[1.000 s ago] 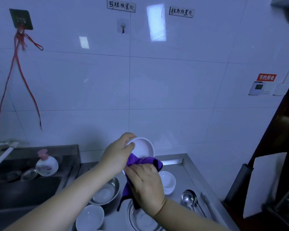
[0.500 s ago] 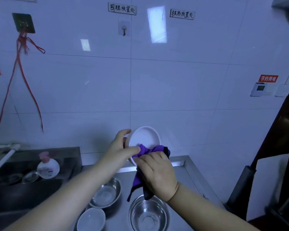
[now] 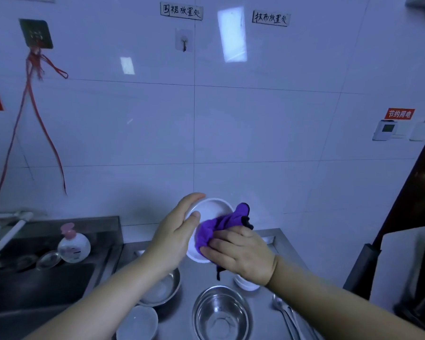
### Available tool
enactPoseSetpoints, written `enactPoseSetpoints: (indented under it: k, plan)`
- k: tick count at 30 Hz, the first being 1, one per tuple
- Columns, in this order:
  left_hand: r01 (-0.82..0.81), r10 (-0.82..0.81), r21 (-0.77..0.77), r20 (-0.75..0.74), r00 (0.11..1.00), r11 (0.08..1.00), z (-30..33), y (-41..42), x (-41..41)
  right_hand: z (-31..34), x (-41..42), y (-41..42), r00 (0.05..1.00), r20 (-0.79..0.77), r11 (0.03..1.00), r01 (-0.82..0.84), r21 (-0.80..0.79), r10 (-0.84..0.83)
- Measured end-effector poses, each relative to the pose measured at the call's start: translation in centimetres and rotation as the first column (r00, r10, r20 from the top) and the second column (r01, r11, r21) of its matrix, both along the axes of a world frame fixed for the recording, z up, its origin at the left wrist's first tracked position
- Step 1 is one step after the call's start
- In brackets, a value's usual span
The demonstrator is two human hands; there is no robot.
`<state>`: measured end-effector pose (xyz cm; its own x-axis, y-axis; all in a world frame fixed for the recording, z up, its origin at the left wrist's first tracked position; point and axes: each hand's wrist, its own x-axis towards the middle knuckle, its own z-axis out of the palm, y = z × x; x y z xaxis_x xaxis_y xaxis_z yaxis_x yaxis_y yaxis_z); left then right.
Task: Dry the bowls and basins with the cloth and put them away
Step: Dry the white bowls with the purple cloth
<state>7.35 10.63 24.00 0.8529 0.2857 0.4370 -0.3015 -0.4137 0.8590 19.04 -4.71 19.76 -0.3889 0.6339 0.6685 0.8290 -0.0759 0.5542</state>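
Left hand (image 3: 176, 238) fingers grip; right hand (image 3: 243, 256) fingers press, arms extended.

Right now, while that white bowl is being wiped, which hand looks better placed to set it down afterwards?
Probably the left hand: it already grips the white bowl by its rim, thumb inside. The right hand is busy pressing the purple cloth into it.
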Motion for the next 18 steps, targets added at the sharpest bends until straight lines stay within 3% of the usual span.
enactPoseSetpoints:
  k: [4,9,14,18]
  plan:
    - [0.070,-0.043,0.113,-0.225,0.973,0.991,1.3,0.7,0.4,1.1,2.2,-0.8,0.985,0.170,0.998,-0.026,-0.059,0.036]
    - [0.230,-0.081,0.265,-0.473,0.877,0.936,3.3,2.1,0.9,-0.1,0.9,0.0,0.992,0.124,1.000,-0.023,0.013,0.021]
    - [0.090,0.024,0.275,-0.385,0.923,0.957,3.2,1.6,1.1,-1.8,-2.2,1.7,0.979,-0.158,0.965,0.162,0.206,-0.131]
    - [-0.012,0.069,0.226,-0.244,0.967,0.974,2.1,0.8,1.4,-2.8,-5.3,2.5,0.878,-0.445,0.918,0.310,0.246,-0.177]
